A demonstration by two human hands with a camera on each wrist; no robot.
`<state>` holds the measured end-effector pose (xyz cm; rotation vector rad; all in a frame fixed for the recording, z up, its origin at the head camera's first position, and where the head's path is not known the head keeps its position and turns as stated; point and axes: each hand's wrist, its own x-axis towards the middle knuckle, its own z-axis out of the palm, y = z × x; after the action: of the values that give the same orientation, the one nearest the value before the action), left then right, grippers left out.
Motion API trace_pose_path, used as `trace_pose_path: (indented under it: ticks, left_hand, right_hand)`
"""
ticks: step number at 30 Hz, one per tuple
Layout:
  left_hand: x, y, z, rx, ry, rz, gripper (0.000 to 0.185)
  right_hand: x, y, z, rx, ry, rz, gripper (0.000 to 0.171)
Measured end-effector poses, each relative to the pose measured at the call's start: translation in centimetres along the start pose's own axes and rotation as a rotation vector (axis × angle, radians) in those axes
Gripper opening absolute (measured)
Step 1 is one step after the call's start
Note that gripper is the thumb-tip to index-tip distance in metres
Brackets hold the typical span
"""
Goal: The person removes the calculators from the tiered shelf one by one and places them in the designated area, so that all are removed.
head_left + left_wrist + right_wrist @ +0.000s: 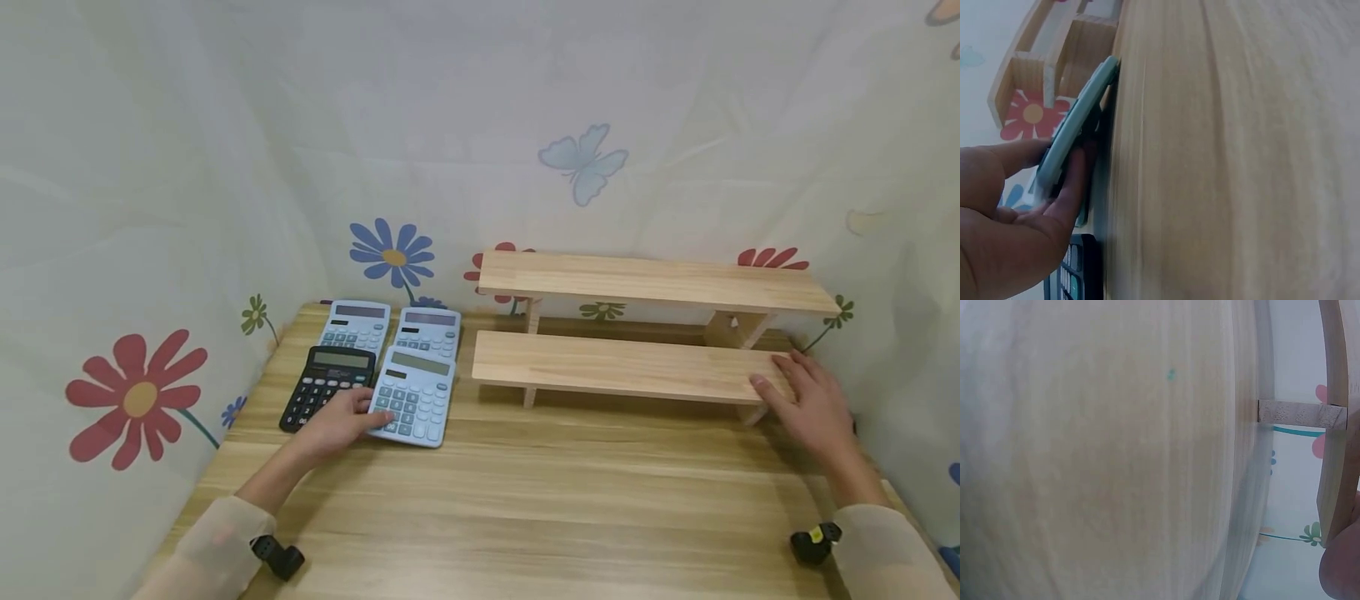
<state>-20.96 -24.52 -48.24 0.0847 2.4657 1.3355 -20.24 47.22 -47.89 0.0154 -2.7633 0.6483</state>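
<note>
My left hand (337, 427) pinches the lower left edge of a light blue calculator (420, 371), thumb over the keys and fingers underneath. In the left wrist view this calculator (1075, 125) tilts up off the table, its far end close to the wood. Beside it lies a black calculator (341, 360), partly behind my left hand. Two more light blue calculators, one at the back left (360, 315) and one next to it (431, 321), lie behind. My right hand (813, 400) rests on the right end of the lower board of a two-tier wooden shelf (615, 362).
The shelf's upper board (652, 279) stands behind and above the lower one. A wood-grain table (525, 500) carries everything. Flower-printed fabric (465, 125) hangs behind the table and at both sides.
</note>
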Motion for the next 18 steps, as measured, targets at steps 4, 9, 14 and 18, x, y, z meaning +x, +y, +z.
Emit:
trace_pose_path:
  ticks: [4,9,14,18]
  left_hand:
    - [-0.7,0.6,0.4,0.199,0.091,0.006,0.069]
    - [-1.4,1.2,1.0,0.327,0.185,0.021,0.064]
    - [-2.0,1.6,1.3,0.372,0.235,0.046,0.05]
    - [-2.2,1.9,1.6,0.412,0.252,0.059,0.048]
  right_hand:
    - [0.0,-0.2,-0.1,-0.008,-0.003,0.001,0.072]
    - [-0.1,-0.2,0.0,-0.014,0.005,-0.003,0.072]
    - [-0.1,0.0,0.0,-0.004,0.005,-0.011,0.071]
    - [0.0,0.2,0.0,0.004,0.004,-0.011,0.07]
